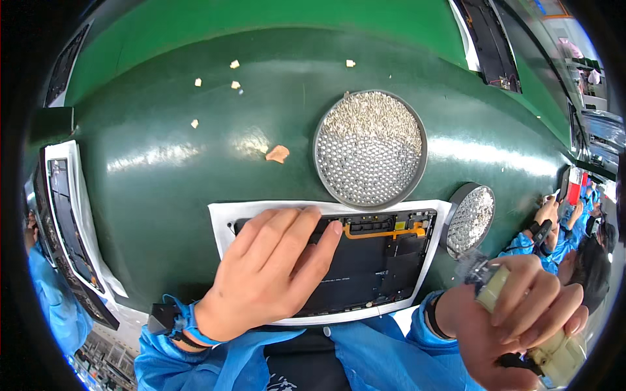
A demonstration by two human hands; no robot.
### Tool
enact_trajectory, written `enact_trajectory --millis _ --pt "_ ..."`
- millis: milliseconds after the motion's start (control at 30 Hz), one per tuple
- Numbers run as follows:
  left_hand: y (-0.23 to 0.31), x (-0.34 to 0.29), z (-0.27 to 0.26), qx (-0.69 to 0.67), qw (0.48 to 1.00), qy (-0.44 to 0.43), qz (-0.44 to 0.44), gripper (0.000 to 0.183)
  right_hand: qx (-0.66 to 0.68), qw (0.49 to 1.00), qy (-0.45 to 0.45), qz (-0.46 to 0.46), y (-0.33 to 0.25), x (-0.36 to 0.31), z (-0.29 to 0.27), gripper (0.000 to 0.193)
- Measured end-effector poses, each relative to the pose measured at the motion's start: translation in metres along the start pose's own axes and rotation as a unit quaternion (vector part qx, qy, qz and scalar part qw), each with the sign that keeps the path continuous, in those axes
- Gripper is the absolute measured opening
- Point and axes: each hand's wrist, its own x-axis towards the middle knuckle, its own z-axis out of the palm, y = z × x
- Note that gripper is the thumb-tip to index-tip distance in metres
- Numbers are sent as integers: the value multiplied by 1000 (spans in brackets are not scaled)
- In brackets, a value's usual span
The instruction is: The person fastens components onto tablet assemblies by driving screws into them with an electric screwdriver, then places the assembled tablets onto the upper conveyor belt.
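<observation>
An opened black device chassis (368, 270), perhaps a tablet or thin laptop, lies on a white sheet (222, 238) in front of me. An orange flex cable (372, 234) runs along its far right part. My left hand (267, 264) rests on the chassis's left half, fingers stretched out and fingertips near its far edge, hiding what lies beneath. At the lower right, my right hand (528, 313) is wrapped round a pale yellow-green electric screwdriver (564, 358). Its clear-capped front end points up and left, toward the smaller dish, apart from the chassis.
Beyond the chassis stands a round dish (315, 153) with many tiny screws; a smaller dish (446, 238) of screws is to its right. A brown scrap (278, 154) and several pale bits (235, 85) lie on the green table (163, 195). Other chassis (65, 195) lie left. Co-workers' hands (548, 212) show at right.
</observation>
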Motion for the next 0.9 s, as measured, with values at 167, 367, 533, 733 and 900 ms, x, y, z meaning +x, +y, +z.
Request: enact_trajectory --millis 167,367,533,733,900 --pt "2 -7 8 -1 1000 21 -16 40 -14 988 -122 98 5 -6 0 61" --pt "4 -3 12 -5 999 45 -1 39 4 988 -126 94 19 -15 -4 61" --pt "2 -5 19 -8 997 71 11 44 4 986 -126 112 21 -21 -5 62" --pt "2 -5 26 8 996 83 16 43 -6 984 -127 128 18 -22 -7 63" --pt "8 1 25 17 997 80 7 39 -24 984 -125 128 13 -13 -1 63"
